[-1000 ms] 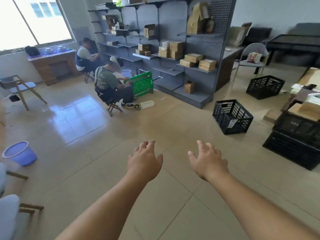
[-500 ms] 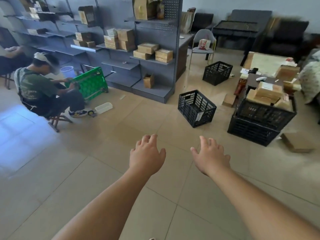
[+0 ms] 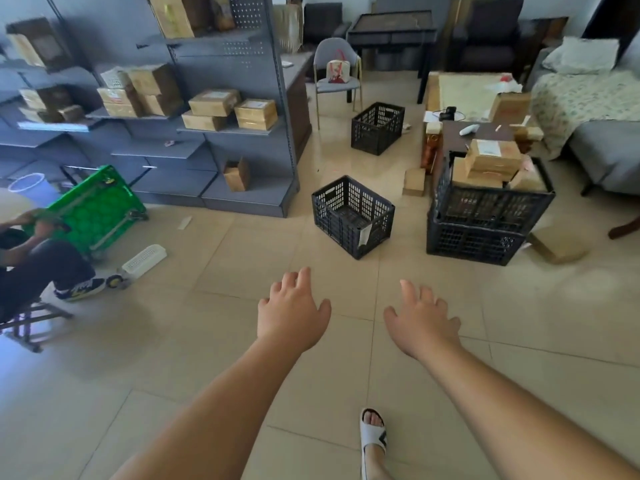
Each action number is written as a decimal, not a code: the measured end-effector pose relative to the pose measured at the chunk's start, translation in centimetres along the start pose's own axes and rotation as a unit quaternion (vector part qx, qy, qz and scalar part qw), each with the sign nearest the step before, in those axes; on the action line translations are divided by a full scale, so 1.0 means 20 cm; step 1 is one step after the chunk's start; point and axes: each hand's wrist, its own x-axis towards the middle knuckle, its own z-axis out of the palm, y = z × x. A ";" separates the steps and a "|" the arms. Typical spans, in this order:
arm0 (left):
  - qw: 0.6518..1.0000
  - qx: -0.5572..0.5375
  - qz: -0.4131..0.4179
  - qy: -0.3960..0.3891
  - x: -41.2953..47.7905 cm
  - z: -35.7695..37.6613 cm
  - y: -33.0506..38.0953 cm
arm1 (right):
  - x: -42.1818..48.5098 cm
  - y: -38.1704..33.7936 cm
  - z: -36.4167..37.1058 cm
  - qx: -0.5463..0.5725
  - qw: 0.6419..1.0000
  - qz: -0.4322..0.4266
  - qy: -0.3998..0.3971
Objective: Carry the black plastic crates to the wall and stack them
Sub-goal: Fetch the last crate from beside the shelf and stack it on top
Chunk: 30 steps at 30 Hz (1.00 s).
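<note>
Crate point(image 3: 353, 220) nearer; left hand point(image 3: 294, 311), right hand point(image 3: 420, 320) empty.

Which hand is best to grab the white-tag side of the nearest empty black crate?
Right, probably. The right hand is open and empty, and the tag hangs on the crate wall turned toward that side; the left hand faces the other near wall.

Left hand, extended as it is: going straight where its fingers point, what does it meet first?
Probably the nearest black crate, empty on the floor ahead; only bare tile shows between it and the left hand. Depth is unclear, so the hand might pass above it.
</note>
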 end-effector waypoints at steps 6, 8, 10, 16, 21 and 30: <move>0.998 -0.033 -0.044 -0.009 0.53 -0.09 0.10 | 0.59 -0.21 -0.17 0.007 1.000 -0.020 -0.014; 0.998 -0.043 -0.048 -0.004 0.69 -0.11 0.11 | 0.77 -0.29 -0.23 -0.001 0.999 -0.031 -0.008; 0.997 -0.053 -0.056 -0.004 0.86 -0.13 0.10 | 0.94 -0.38 -0.30 -0.002 0.999 -0.036 -0.008; 0.996 -0.046 -0.076 -0.022 1.37 -0.17 -0.05 | 1.39 -0.65 -0.37 -0.014 0.999 -0.047 -0.008; 0.997 -0.044 -0.056 -0.021 1.91 -0.24 -0.22 | 1.83 -0.94 -0.41 -0.031 0.999 -0.035 0.021; 0.999 -0.010 0.011 -0.050 2.83 -0.43 -0.39 | 2.41 -1.28 -0.51 0.001 0.998 0.044 0.035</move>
